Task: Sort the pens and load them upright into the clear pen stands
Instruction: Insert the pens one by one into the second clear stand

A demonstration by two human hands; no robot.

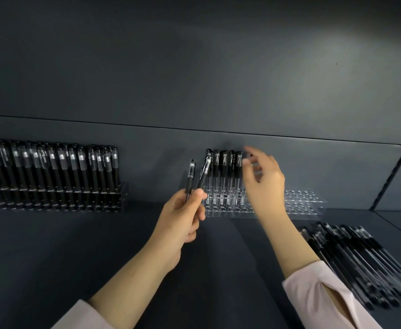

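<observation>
left hand fingers clamped on two pens, just left of clear stand; right hand at top of standing row, blurred, cannot tell if fingers pinch anything; risks: wrist knocks row, light stand probably tips; spare pair slips from one-hand grip; loose pens on counter right, full stand left

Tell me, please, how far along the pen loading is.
Done: the left stand looks full of upright pens, and a short row stands at the left end of the clear stand. In hand: the left hand grips two pens; the right hand reaches at that row, its grip blurred. Left: the loose pile, and most of that stand's holes are empty.
</observation>
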